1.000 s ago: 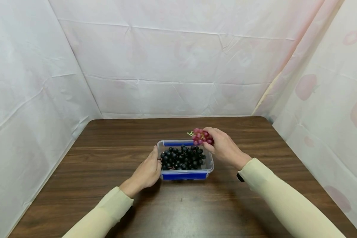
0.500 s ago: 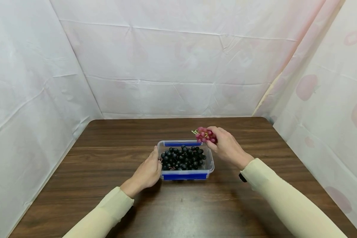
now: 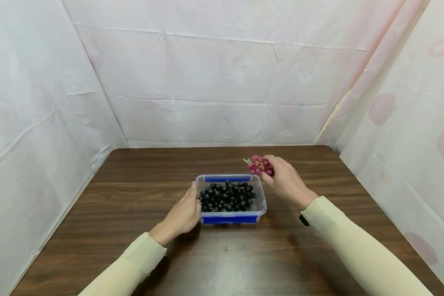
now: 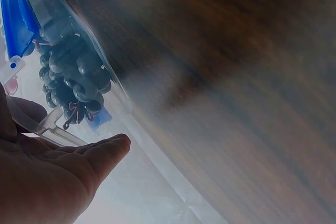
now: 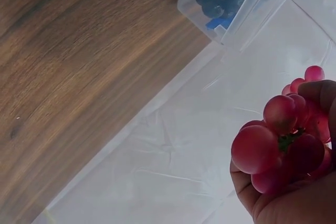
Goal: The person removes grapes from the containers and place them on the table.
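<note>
A clear plastic container (image 3: pixel 260 207) with blue clips stands on the table, holding dark black grapes (image 3: pixel 227 196). My left hand (image 3: pixel 183 209) rests against its left wall, fingers fairly straight along the side. In the left wrist view, that hand (image 4: pixel 58 177) lies by the clear rim, with the black grapes (image 4: pixel 73 66) seen through the plastic. Above the container's far right corner, my right hand (image 3: pixel 286 181) holds a small bunch of red grapes (image 3: pixel 260 165), its green stem pointing left. The right wrist view shows the red grapes (image 5: pixel 278 145) between thumb and fingers.
The dark wood-grain table (image 3: pixel 133 189) has rounded far corners. White sheeting (image 3: pixel 222 82) hangs behind it and along both sides, with faint pink fruit prints on the right. A black band (image 3: pixel 304 220) shows at the right sleeve's cuff.
My right hand has moved to the right and slightly away and up, carrying the red grapes off from over the container. The left hand and the container stay put.
</note>
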`<state>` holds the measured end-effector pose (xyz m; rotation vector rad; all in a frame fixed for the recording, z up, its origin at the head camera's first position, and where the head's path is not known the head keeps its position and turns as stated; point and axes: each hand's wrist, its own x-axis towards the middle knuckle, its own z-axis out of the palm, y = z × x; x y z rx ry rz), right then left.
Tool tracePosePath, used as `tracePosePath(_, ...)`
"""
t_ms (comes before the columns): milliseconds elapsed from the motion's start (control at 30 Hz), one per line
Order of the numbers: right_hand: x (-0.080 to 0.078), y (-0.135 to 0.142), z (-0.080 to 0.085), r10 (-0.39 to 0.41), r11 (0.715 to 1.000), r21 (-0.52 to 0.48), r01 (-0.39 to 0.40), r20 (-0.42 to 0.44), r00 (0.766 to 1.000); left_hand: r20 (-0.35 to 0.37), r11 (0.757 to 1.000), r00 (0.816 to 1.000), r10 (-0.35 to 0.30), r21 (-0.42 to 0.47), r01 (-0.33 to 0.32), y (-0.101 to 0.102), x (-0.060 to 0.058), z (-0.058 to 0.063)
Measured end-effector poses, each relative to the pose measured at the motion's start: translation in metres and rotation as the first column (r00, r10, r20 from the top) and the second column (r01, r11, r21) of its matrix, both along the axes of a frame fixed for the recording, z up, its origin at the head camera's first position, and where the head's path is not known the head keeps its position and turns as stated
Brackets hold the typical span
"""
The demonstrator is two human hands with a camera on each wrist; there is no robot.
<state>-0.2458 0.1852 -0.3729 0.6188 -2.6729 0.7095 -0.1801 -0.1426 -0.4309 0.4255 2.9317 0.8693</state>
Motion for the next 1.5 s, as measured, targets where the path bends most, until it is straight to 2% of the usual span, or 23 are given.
tracePosePath(567, -0.005, 0.010, -0.004, -0.098, 0.995, -0.008, 0.098, 0.013, 0.995, -0.004, 1.000, 1.000, -0.005, 0.011, 0.005, -0.001, -0.001, -0.002)
tracePosePath(1500, -0.016, 0.027, -0.019, -0.188, 0.982, 0.024, 0.188, 0.032, 0.982, -0.017, 1.000, 1.000, -0.005, 0.008, 0.005, 0.000, 0.000, 0.000)
